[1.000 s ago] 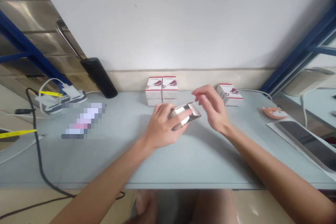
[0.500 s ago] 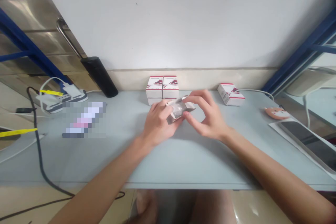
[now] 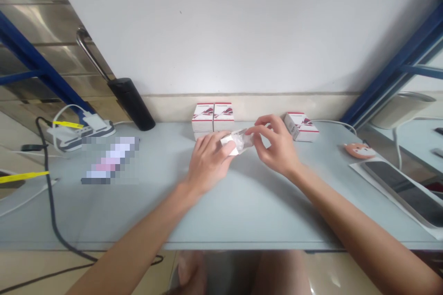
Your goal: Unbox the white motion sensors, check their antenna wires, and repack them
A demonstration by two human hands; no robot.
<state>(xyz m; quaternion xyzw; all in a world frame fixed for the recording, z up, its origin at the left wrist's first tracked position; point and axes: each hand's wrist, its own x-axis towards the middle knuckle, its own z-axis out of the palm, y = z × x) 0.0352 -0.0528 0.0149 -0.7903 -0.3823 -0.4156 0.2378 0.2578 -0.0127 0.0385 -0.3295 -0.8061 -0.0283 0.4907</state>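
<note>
Above the middle of the desk, my left hand (image 3: 209,159) is closed around a small white cardboard box (image 3: 226,139). The box is tilted with its open end facing right. Crinkled clear plastic wrapping (image 3: 245,139) shows at that opening; what it wraps cannot be made out. My right hand (image 3: 277,145) has its thumb and index finger pinched at the plastic's right end. Just behind my left hand, white boxes with red patterned tops (image 3: 212,117) stand side by side. A similar box (image 3: 302,126) rests behind and to the right of my right hand.
The grey-blue desk (image 3: 221,212) meets a white wall. A black cylinder (image 3: 133,103), a power strip (image 3: 83,133) and a blurred-out flat object (image 3: 110,159) are at left, with a black cable (image 3: 53,212). An orange animal-face item (image 3: 360,150) and a dark phone-like slab (image 3: 403,189) lie at right.
The box has turned so its opening faces right rather than up. My right hand has moved slightly right, its fingers closing on the plastic, which now sticks out of the box.
</note>
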